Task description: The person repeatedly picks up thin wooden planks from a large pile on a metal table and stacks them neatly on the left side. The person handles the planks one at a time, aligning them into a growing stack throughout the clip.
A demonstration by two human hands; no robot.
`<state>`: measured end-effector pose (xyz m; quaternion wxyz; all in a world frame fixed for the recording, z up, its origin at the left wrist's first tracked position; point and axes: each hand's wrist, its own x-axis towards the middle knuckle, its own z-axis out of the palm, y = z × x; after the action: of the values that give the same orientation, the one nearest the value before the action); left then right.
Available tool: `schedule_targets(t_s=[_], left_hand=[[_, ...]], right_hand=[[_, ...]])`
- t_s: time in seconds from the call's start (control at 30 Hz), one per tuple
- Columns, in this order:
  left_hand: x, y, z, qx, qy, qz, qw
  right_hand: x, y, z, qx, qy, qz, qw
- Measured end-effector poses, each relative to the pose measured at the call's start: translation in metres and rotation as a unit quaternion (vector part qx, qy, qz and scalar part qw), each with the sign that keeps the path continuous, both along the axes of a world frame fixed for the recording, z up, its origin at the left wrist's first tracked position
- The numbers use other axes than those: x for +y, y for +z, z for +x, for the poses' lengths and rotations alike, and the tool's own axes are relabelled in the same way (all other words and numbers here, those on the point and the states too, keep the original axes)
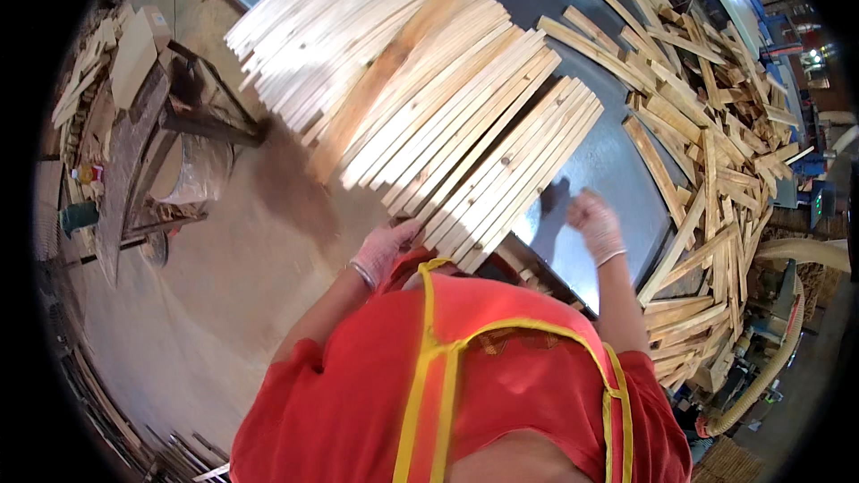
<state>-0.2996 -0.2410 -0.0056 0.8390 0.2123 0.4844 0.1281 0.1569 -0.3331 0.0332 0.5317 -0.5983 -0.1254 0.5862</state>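
Note:
Long pale wooden slats (447, 98) lie side by side in a wide row on a blue-grey metal table (573, 259), their near ends jutting past its edge on the left. A dark gap splits off a small group of slats (528, 165) at the near right end. My left hand (386, 250), in a thin whitish glove, is closed at the near end of a slat beside that gap; its fingertips are partly hidden. Over the bare metal to the right, my right hand (595, 222), gloved too, is closed like a fist, apart from the slats, with nothing showing in it.
A large jumbled heap of wooden offcuts (707, 134) covers the table's right side. To the left stands a wooden stand (143, 152) with a plastic-wrapped roll (192, 170) by it, on a concrete floor (206, 304). A ribbed hose (761, 385) curves at the far right.

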Motion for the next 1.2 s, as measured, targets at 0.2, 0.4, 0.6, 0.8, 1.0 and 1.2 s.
schedule_targets(t_s=[0.2,0.4,0.6,0.8,1.0,1.2], left_hand=[[0.020,0.072,-0.001,0.265,-0.231,0.239,0.905],[0.065,0.104,0.056,0.284,-0.220,0.537,0.763],[0.047,0.079,0.169,0.226,-0.372,0.718,0.543],[0.073,0.011,0.194,0.182,-0.314,0.808,0.464],[0.115,0.023,0.175,0.133,-0.230,0.811,0.521],[0.216,0.020,0.132,0.197,-0.290,0.773,0.529]], right_hand=[[0.036,-0.021,-0.078,-0.073,0.018,-0.083,0.994],[0.074,0.000,-0.119,-0.124,0.192,-0.142,0.963],[0.078,0.012,-0.069,-0.095,0.128,-0.076,0.984],[0.125,0.013,-0.050,-0.178,0.104,-0.145,0.968],[0.173,0.001,-0.051,-0.525,0.415,0.049,0.741],[0.308,0.041,-0.114,-0.269,0.296,-0.153,0.904]])
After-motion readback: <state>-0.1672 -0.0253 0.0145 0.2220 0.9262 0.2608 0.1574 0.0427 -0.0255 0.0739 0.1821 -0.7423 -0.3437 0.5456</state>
